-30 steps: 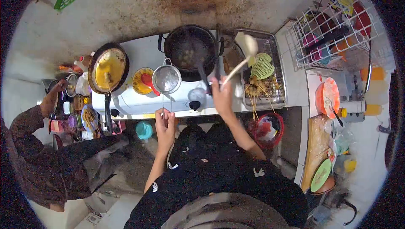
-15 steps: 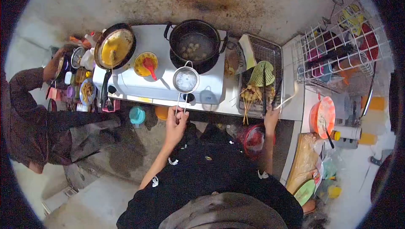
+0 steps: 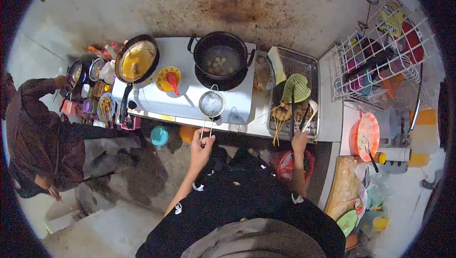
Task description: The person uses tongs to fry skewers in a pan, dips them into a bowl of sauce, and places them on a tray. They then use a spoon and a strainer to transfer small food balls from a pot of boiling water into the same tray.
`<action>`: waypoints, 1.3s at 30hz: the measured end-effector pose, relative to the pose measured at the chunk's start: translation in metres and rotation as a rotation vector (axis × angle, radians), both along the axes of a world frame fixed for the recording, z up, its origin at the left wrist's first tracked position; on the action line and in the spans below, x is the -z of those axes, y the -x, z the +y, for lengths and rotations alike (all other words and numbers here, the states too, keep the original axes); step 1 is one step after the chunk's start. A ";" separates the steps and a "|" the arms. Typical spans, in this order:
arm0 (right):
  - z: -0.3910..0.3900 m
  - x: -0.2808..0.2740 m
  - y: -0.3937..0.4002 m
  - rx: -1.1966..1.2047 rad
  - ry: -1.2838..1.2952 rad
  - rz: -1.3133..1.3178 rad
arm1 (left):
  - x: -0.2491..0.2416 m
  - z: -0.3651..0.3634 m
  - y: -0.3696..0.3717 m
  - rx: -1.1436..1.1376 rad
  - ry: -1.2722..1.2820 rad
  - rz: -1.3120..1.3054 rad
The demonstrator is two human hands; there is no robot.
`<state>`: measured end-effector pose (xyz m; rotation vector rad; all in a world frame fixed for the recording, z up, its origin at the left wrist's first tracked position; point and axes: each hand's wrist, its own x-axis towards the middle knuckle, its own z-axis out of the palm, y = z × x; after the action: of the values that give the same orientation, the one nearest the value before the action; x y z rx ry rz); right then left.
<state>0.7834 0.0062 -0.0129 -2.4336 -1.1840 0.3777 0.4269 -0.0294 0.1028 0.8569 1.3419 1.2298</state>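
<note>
My left hand (image 3: 201, 148) is closed on the wire handle of a small strainer (image 3: 212, 104), held over the front edge of the stove. A dark pot (image 3: 220, 58) with several pale balls in liquid stands on the burner behind it. My right hand (image 3: 299, 142), its fingers closed, grips a pale ladle (image 3: 312, 108) at the front of a metal tray (image 3: 311, 65). Beside that hand lie the dark handles of a green perforated turner (image 3: 298, 87) and another utensil. Skewers of food (image 3: 281, 115) lie in the tray under the turner.
On the stove's left are a frying pan (image 3: 137, 62) with yellow liquid and a yellow bowl (image 3: 168, 78) with a red spoon. Another person (image 3: 47, 120) works at far left. A white wire rack (image 3: 375, 63) and an orange bowl (image 3: 365, 137) stand right.
The ladle in my right hand has swung from pointing right to lying over the tray, beside the turner. My left hand still holds the strainer. The whole view has shifted slightly.
</note>
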 end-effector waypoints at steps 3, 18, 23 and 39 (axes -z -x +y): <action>-0.004 -0.013 0.002 -0.135 -0.007 -0.273 | -0.008 0.011 0.006 -0.010 0.056 0.016; 0.158 -0.183 0.168 -0.846 -0.193 -0.089 | -0.030 0.100 0.084 0.096 -0.064 0.103; 0.221 -0.117 0.192 -1.031 -0.423 -0.592 | -0.027 0.126 0.093 0.178 -0.092 0.091; 0.222 -0.108 0.229 -1.171 0.045 -0.372 | -0.037 0.152 0.093 0.113 -0.067 0.015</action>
<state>0.5548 0.2282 0.0951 -1.5944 -2.6980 0.2482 0.3344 0.1221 0.1397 0.9778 1.2526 1.1875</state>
